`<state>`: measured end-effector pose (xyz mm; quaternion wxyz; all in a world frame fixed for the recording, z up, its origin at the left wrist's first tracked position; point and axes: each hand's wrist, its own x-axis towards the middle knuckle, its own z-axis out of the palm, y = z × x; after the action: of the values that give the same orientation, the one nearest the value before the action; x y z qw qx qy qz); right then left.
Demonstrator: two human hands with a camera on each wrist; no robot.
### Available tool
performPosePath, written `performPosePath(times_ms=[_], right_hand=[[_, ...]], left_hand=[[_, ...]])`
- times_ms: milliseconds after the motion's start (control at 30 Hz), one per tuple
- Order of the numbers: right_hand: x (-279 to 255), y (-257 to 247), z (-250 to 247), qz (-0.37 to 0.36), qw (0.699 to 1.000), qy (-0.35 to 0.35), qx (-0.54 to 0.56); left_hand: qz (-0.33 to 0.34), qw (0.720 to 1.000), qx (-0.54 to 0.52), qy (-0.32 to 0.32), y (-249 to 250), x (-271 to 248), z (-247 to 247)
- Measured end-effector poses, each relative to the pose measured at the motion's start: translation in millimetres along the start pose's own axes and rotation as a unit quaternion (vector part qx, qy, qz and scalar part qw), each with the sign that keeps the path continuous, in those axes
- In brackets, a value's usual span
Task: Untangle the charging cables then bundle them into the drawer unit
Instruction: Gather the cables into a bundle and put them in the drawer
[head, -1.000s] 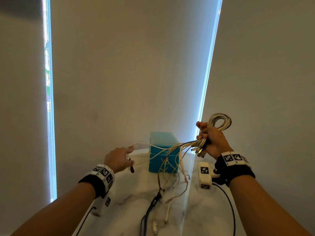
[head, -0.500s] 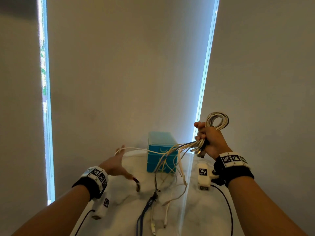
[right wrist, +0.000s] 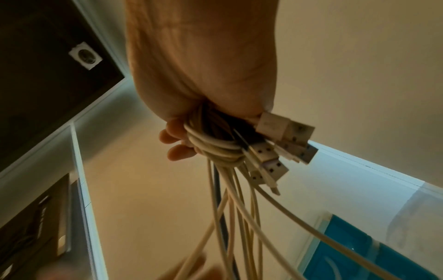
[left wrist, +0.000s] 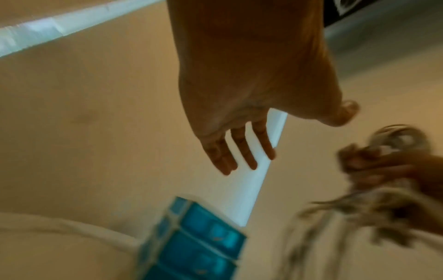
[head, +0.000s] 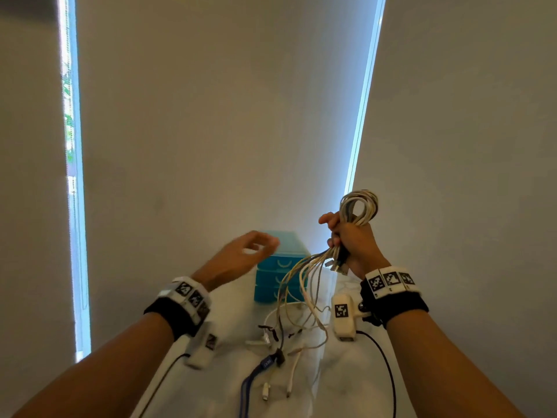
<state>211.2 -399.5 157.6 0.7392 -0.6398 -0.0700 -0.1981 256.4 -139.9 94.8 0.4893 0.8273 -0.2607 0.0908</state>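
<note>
Right hand point(head: 354, 242) is fisted tight round the gathered charging cables point(head: 358, 206): a folded loop stands out above the fist toward 12 o'clock, the USB plugs point(right wrist: 285, 136) bunch at the heel of the hand, and the free lengths trail down toward 7 o'clock onto the worktop point(head: 346, 372). Left hand point(head: 241, 254) is raised at 9 o'clock of the right, fingers point(left wrist: 239, 149) straight and slightly spread, holding nothing and touching no cable; the view is motion-blurred. The blue drawer unit point(head: 277, 279) sits at the far edge of the worktop, between the hands and lower, all three drawers appearing closed. Risks, as judgement: the trailing ends still cross one another on the worktop, so lifting or winding now may cinch a knot; a loose plug could snag a neighbouring strand or the dark blue lanyard point(head: 256, 375) lying at 6 o'clock of the tangle and drag it along; the fist holds many strands, so one thin lead may slide out if pulled singly; no drawer is open, so the bundle has nowhere to go yet. Materials: cables mostly cream or white, round, smooth, limp; one dark strand among them; plugs boxy, with metal shells; drawer unit translucent blue plastic with moulded curved pulls; worktop pale, faintly veined like marble.
</note>
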Motion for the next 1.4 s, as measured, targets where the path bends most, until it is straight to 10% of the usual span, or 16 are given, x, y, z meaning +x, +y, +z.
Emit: performPosePath(times_ms=[133,433,600,733,833,933,1133,1267,1400], right_hand=[[-8,-2,22,-0.023,0.997,-0.068,-0.023],[1,2,-24,0.062,0.986,-0.044,0.151],[-11,34,-21,0.119,0.974,-0.077,0.18],[-14,41,1,0.126,0.964,-0.099,0.214],[-8,29,19,0.095,0.959,-0.103,0.244],[-10,26,23,0.065,0.964,-0.094,0.238],[-37,117,-2,0.143,0.954,-0.016,0.265],[-49,166,-25,0.174,0.93,0.032,0.324],[-49,179,-38,0.194,0.926,0.077,0.314]], left_hand=[[0.015,0.975,-0.007,-0.222,46,14,58],[-0.086,0.909,-0.324,-0.249,31,12,57],[-0.02,0.974,0.148,-0.172,33,25,42],[0.116,0.831,0.542,-0.04,54,46,1],[0.244,0.742,0.622,0.042,78,61,-30],[0.233,0.775,0.586,0.039,59,61,-32],[0.021,0.953,0.252,-0.168,-55,26,49],[-0.026,0.967,0.116,-0.226,-94,16,82],[0.013,0.952,0.222,-0.212,-83,16,101]])
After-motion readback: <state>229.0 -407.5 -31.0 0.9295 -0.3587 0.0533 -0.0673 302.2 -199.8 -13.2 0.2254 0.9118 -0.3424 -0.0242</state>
